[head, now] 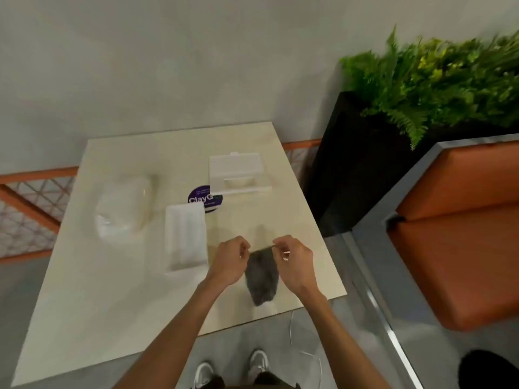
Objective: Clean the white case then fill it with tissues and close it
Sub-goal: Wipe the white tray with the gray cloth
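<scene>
Your table (126,290) has a smooth, cream, stone-look top with a faint sheen. The white case (238,172) and its lid (186,237) look like matt plastic. You're holding soft grey cloth (262,279); the bench (463,234) looks like smooth orange leather.

Got both my hands up over the table (118,318), left hand (229,261) and right hand (295,262) each pinching a top corner of a grey cloth (261,279) that hangs down between them. White case (238,171) sits further back, its lid (186,235) lying flat just left of my hands, bag of tissues (123,206) beyond that.
</scene>
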`<state>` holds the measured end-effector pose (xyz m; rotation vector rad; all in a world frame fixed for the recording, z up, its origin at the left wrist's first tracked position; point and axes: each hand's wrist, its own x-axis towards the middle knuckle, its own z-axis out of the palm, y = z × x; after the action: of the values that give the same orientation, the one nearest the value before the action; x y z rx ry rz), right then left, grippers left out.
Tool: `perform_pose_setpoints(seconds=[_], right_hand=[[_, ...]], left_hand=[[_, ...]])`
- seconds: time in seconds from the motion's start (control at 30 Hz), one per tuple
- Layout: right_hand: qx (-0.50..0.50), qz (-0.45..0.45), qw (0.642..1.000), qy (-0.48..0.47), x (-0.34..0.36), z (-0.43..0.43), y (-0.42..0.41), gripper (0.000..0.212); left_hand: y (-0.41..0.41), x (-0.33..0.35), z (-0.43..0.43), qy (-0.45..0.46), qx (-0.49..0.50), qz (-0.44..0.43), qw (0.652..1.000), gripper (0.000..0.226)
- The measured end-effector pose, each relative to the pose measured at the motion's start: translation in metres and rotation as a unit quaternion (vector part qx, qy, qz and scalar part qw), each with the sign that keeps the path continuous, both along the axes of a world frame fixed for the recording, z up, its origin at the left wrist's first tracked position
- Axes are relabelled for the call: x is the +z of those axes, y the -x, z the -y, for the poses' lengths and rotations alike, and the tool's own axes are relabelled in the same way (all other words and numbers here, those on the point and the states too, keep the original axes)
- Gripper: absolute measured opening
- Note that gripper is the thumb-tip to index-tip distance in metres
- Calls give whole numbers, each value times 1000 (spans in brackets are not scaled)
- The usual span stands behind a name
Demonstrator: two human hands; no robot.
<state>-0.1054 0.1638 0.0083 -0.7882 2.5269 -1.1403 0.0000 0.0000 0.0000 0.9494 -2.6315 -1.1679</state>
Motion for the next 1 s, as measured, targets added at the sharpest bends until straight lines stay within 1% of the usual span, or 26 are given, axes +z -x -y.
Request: perform_pose_setpoints(seconds=[0.13,0.2,0.3,0.43,0.5,0.6,0.7,0.8,0.87,0.93,1.0], right_hand=[[25,22,998,-47,-17,-7,8,14],[38,18,998,-55,-28,-10,10,15],[42,27,997,-61,-35,-16,10,16],[33,54,996,-64,-39,-19,9,19],[32,69,995,-65,-40,-20,8,19],[27,87,994,-53,-39,-22,10,18],[8,114,993,-12,-33,-23,10,17],[-9,144,989,26,-22,-22,7,18],[-14,177,983,56,-16,-18,4,23],[-6,250,964,96,-8,-12,0,29],[-3,330,934,135,-2,-7,-3,32]], left_hand=[[7,-15,-8,35,0,67,997,18],[11,-22,-13,50,-5,94,994,22],[15,-28,-19,62,-14,112,992,29],[18,-30,-20,59,-13,114,992,16],[18,-26,-19,46,-3,95,994,10],[15,-14,-19,-40,20,59,997,9],[10,-1,-20,-188,45,32,981,6],[6,11,-26,-330,85,-1,940,7],[4,20,-29,-384,122,-44,914,9],[0,32,-31,-434,150,-103,882,10],[-1,44,-32,-483,166,-156,845,6]])
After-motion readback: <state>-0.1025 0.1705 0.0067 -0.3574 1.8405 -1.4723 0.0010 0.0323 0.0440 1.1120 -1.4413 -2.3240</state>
